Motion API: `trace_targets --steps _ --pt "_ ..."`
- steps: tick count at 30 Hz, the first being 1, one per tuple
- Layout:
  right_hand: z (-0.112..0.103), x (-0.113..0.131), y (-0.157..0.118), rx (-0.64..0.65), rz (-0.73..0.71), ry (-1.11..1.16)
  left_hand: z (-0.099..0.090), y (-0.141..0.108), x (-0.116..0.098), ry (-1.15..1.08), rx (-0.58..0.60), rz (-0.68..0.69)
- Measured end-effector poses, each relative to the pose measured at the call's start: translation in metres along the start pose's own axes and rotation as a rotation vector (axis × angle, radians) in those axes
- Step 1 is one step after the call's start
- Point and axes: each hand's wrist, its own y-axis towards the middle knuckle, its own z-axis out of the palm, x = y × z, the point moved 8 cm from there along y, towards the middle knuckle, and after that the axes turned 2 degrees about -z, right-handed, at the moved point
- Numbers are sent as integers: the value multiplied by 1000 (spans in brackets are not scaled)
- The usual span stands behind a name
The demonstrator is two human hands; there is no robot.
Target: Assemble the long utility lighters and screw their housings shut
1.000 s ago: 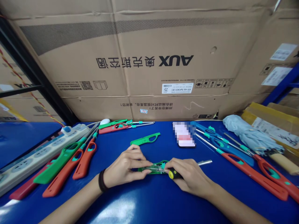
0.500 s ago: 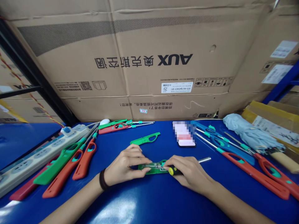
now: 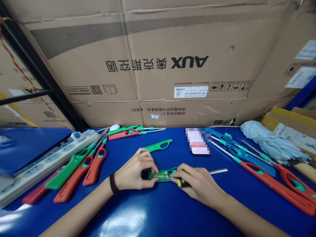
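Note:
A green lighter shell [image 3: 161, 179] with small parts and a clear piece inside lies on the blue table between my hands. My left hand [image 3: 135, 169] pinches the shell's left end between thumb and fingers. Closed over its right end, my right hand [image 3: 196, 184] holds a black and yellow screwdriver [image 3: 182, 183] against the palm, its fingertips at the inner parts. A metal rod [image 3: 218, 171] sticks out to the right from behind my right hand. The other green shell half [image 3: 159, 145] lies just beyond my left hand.
Orange, green and red lighters [image 3: 95, 168] lie at the left beside a power strip [image 3: 32, 171]. More lighters [image 3: 276, 184] lie at the right, near a phone [image 3: 199, 144] and a pale blue umbrella [image 3: 269, 141]. A large cardboard box [image 3: 148, 39] stands behind.
The camera view has shifted, so most things appear slightly further right. My left fingers have shifted at the shell's left end, and more of its inside shows. Both hands stay at the shell.

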Motion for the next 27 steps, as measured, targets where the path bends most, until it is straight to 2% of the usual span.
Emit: trace_targets --steps 9,13,16,21,27 --pt "-4 -4 -3 -6 18 -33 0 -1 3 32 34 -42" --pt "-4 -3 -2 15 13 -36 1 0 0 35 2 -39" --pt "-3 -3 -2 31 5 -48 6 -1 -6 27 -31 -8" --pt "-6 -3 -2 25 25 -34 16 -2 -19 32 -7 97" --pt "-6 -3 -2 35 53 -14 13 -2 -19 52 -27 134"
